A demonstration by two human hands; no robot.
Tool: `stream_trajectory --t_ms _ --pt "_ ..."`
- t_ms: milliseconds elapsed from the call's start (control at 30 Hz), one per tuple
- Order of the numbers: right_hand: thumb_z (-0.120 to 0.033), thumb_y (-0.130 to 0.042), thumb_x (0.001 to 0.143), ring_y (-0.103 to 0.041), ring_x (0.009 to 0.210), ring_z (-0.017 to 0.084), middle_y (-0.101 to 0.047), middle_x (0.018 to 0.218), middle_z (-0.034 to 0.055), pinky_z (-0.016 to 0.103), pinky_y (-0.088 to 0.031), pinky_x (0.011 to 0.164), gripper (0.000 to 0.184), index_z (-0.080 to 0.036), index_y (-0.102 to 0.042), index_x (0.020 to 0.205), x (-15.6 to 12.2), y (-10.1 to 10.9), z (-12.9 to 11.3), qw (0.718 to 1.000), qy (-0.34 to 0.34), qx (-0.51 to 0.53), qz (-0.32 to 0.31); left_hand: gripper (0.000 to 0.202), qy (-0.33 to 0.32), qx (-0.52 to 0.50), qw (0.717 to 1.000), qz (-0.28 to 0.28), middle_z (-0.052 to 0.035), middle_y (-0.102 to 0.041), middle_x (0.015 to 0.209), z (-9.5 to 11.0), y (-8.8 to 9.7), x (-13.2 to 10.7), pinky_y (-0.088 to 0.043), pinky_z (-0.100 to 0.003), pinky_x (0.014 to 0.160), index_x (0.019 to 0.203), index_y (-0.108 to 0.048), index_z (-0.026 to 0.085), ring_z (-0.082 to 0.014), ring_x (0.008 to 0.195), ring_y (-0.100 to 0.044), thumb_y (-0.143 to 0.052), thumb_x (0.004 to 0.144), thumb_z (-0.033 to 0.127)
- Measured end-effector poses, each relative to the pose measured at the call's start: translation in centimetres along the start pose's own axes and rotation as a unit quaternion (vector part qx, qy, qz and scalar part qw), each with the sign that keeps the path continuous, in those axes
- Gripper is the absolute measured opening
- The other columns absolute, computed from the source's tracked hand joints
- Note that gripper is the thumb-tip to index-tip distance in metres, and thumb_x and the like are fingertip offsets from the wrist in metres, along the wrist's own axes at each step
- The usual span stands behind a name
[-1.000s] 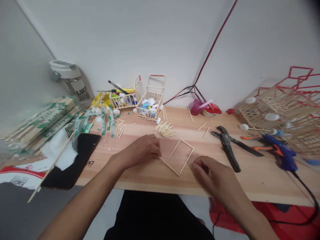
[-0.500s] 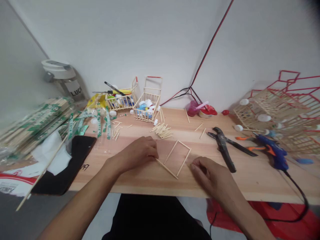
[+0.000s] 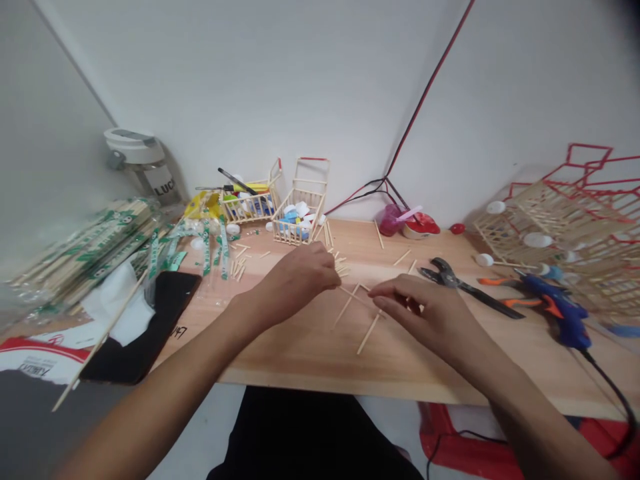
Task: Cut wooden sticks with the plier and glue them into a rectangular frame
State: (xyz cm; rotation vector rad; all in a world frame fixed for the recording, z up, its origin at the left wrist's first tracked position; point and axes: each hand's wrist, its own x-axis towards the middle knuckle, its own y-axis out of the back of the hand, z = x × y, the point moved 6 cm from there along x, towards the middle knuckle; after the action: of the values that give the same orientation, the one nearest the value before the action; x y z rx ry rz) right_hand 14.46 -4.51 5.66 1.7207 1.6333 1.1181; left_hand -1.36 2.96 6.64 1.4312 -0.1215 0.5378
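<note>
My left hand (image 3: 313,272) is closed on a thin wooden stick (image 3: 354,293), which slants down to the right across a small stick frame (image 3: 369,333). Three sides of that frame show: one on the left, one on the right and a short piece at the top. Thumb and fingers of my right hand (image 3: 425,303) are pinched together over the frame's upper right corner; what lies between them is hidden. Just behind my left hand is a pile of short cut sticks (image 3: 342,265), partly covered by it.
Pliers (image 3: 470,287) and a blue glue gun (image 3: 555,307) lie to the right, before several stick carts (image 3: 540,227). Two small stick baskets (image 3: 299,200) with bottle caps stand at the back. On the left are bagged sticks (image 3: 100,240), a phone (image 3: 165,313) and a jar (image 3: 145,167).
My left hand has moved away from me and right, lifting the stick from the frame's near side to across its upper part. My right hand has moved up and left to the frame's corner.
</note>
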Motion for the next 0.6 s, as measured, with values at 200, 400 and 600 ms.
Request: stream_trajectory --t_ms 200,400,600 --pt "-0.028 -0.060 0.082 -0.050 0.057 0.012 -0.061 0.064 -0.0020 0.025 -0.035 0.053 0.012 -0.022 -0.061 0.073 3.3 0.4 0.8 0.999 0.005 -0.037 -0.021 0.026 -0.026 0.054 0.998 0.037 -0.0056 -0.061 0.077 -1.0 -1.2 3.3 -0.037 -0.029 0.072 0.077 -0.069 0.015 -0.0169 0.080 -0.050 -0.049 0.092 0.019" --pt "-0.028 -0.060 0.080 -0.052 0.058 0.013 -0.061 0.065 -0.0012 0.026 -0.035 0.056 0.009 -0.021 -0.059 0.075 5.4 1.3 2.6 0.996 -0.004 -0.089 -0.004 0.023 -0.015 0.073 0.996 0.046 -0.0056 -0.063 0.082 -2.1 -2.3 4.6 -0.037 -0.030 0.072 0.081 -0.071 0.017 -0.0180 0.083 -0.049 -0.050 0.092 0.018" --pt "-0.037 -0.054 0.085 -0.051 0.059 0.013 -0.060 0.064 -0.0009 0.026 -0.035 0.055 0.022 -0.020 -0.061 0.073 6.4 0.2 3.8 0.997 0.000 -0.047 -0.062 0.022 -0.018 0.090 0.993 0.076 -0.0055 -0.062 0.081 -2.6 -3.3 5.2 -0.037 -0.031 0.071 0.077 -0.068 0.016 -0.0184 0.082 -0.049 -0.052 0.091 0.021"
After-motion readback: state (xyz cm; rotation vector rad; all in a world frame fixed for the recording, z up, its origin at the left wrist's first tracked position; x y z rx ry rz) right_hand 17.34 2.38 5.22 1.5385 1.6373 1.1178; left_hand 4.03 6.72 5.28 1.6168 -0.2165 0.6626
